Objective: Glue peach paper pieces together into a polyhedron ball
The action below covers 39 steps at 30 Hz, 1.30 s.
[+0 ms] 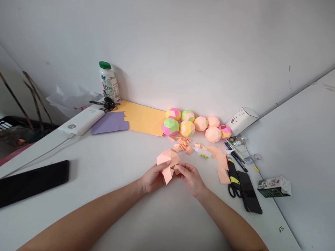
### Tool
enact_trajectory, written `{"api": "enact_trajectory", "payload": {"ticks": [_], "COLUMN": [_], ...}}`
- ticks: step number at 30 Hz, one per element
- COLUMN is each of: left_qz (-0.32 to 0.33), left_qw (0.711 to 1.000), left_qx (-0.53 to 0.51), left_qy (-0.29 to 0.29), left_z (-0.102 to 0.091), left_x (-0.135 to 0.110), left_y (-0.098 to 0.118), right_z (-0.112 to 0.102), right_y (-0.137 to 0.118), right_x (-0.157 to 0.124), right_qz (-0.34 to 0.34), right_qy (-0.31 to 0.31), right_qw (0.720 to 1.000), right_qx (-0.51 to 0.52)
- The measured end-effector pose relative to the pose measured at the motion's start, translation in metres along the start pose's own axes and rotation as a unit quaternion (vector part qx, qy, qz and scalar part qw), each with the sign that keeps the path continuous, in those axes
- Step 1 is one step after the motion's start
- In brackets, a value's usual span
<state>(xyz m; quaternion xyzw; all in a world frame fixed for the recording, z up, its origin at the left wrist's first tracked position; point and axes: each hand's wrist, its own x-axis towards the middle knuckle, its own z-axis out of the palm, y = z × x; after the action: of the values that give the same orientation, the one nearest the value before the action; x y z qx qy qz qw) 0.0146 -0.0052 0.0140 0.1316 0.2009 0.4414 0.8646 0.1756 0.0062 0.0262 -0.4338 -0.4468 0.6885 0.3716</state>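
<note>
Over the table's middle, my left hand (154,177) is closed on a partly joined peach paper ball (169,159), its thumb on the near faces. Flat paper facets spread from the ball's lower side, with a gap between them. My right hand (192,177) pinches a small peach paper piece (177,169) at the ball's right edge; whether that piece is joined to the ball I cannot tell. Just beyond my hands lies a pile of cut peach paper pieces (183,143). To its right a white glue bottle (202,152) rests on its side.
Several finished paper balls (187,128) stand along the wall. Yellow card (143,118) and purple card (111,122) lie left of them. Scissors (233,177), a smartphone (249,191) and pens (238,158) are on the right. A white power bank (82,122), keys (108,104), a bottle (109,82) and a black phone (34,183) are left.
</note>
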Motion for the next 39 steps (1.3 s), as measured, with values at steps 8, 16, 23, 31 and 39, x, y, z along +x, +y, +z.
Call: {"api": "enact_trajectory", "payload": {"ticks": [8,16,23,31,39], "left_qz": [0.018,0.037,0.026,0.023,0.031], "left_qw": [0.999,0.998,0.998,0.998,0.997], "left_qx": [0.028,0.047,0.057,0.062,0.066], "left_qy": [0.016,0.006,0.009,0.008,0.006], "left_z": [-0.002,-0.007,-0.005,-0.004,-0.003], "left_x": [0.003,0.006,0.004,0.004,0.004], "left_y": [-0.002,-0.003,-0.002,-0.002,-0.001], "right_z": [0.006,0.002,-0.002,-0.003,-0.004], "right_y": [0.022,0.018,0.022,0.019,0.020], "right_x": [0.004,0.008,0.011,0.011,0.011], "right_qz": [-0.041,-0.013,-0.010,0.002,0.004], "right_qy": [-0.018,-0.051,-0.063,-0.071,-0.075], "right_qw": [0.995,0.992,0.986,0.987,0.985], "right_qx": [0.087,0.117,0.155,0.147,0.158]}}
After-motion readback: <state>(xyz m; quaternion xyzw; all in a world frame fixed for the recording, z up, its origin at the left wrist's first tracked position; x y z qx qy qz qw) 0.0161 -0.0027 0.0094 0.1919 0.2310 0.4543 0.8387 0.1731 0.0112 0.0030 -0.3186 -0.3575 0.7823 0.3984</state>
